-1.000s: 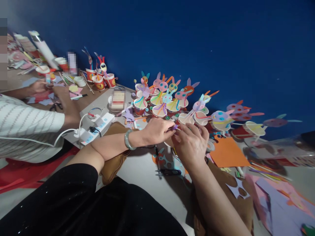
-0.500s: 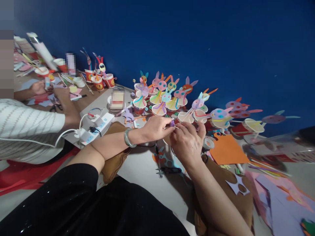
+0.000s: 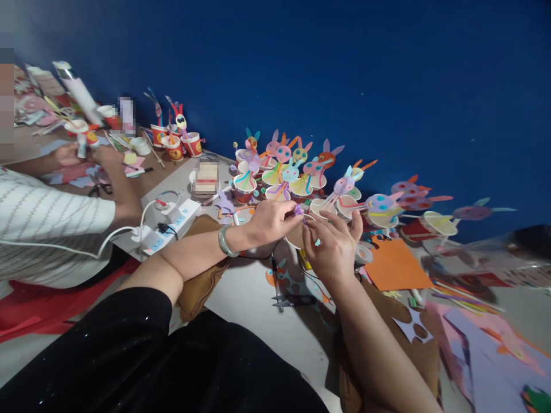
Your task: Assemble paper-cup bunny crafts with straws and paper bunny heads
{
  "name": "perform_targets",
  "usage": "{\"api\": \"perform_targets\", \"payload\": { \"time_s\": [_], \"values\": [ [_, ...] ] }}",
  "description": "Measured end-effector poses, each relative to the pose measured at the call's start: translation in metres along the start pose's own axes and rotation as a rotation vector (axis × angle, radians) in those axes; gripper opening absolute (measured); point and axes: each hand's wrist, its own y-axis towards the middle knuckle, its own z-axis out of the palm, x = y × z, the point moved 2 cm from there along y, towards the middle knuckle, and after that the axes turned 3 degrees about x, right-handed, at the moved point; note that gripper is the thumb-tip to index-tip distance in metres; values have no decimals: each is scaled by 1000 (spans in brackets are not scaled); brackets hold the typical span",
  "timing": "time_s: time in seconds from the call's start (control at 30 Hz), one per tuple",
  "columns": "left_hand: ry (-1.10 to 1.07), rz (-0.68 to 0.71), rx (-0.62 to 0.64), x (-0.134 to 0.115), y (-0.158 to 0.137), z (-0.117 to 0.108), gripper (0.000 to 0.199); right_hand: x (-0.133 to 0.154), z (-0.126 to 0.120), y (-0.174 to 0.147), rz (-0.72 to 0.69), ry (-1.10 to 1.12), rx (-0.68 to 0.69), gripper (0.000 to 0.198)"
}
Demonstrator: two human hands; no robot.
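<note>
- Pinching a small purple paper piece (image 3: pixel 298 210) between thumb and fingertips, the left hand (image 3: pixel 271 221) has its fingers drawn narrow; a pale green bangle (image 3: pixel 224 241) sits on its wrist.
- The right hand (image 3: pixel 333 246) meets it from the other side, fingers half curled and close to the same purple piece; whether it grips a thin stick there is too blurred to tell.
- Both hands hover just above a white paper cup (image 3: pixel 297 235), which stands near the front of the bench (image 3: pixel 258 292).
- Below the hands lie small black scissors (image 3: pixel 293 300) and a cut-out with orange and blue shapes (image 3: pixel 284 278).
- Just right of the right hand lie a roll of tape (image 3: pixel 364 252) and an orange sheet (image 3: pixel 396 265).
- Behind the hands, against the blue wall (image 3: pixel 344 74), stand many cups with paper rabbits on sticks (image 3: pixel 284 172).
- To the left, a white power strip (image 3: pixel 170 225) rests on the bench.
- Farther left, another person in a white striped sleeve (image 3: pixel 47 221) works with their own hands among paper scraps.
</note>
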Motion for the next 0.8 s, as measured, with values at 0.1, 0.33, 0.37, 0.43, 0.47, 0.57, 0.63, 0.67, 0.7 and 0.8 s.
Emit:
{"api": "perform_targets", "payload": {
  "time_s": [0.1, 0.33, 0.37, 0.43, 0.47, 0.57, 0.63, 0.67, 0.7, 0.8],
  "values": [
    [-25, -23, 13, 2, 0, 2, 36, 1, -3, 2, -16, -21, -1, 14],
    [16, 99, -11, -3, -10, 11, 32, 5, -9, 1, 23, -16, -24, 5],
    [42, 133, -21, -5, -12, 12, 33, 5, -10, 1, 34, -14, -23, 5],
    [98, 200, -43, -7, -16, 13, 32, 5, -11, 1, 51, -13, -31, 7],
    [122, 230, -60, -7, -17, 13, 32, 5, -11, 1, 55, -10, -43, 9],
    [144, 289, -128, -8, -19, 12, 29, 5, -10, 1, 51, 36, -108, 13],
    [115, 278, -150, -7, -17, 9, 28, 5, -8, 0, 66, 81, -145, 11],
    [90, 259, -145, -7, -16, 7, 27, 4, -7, 0, 89, 95, -160, 8],
    [62, 233, -132, -7, -15, 5, 27, 4, -7, -1, 125, 100, -170, 6],
    [-5, 158, -92, -6, -11, 1, 25, 0, -8, -2, 256, 95, -165, 17]
  ]
}}
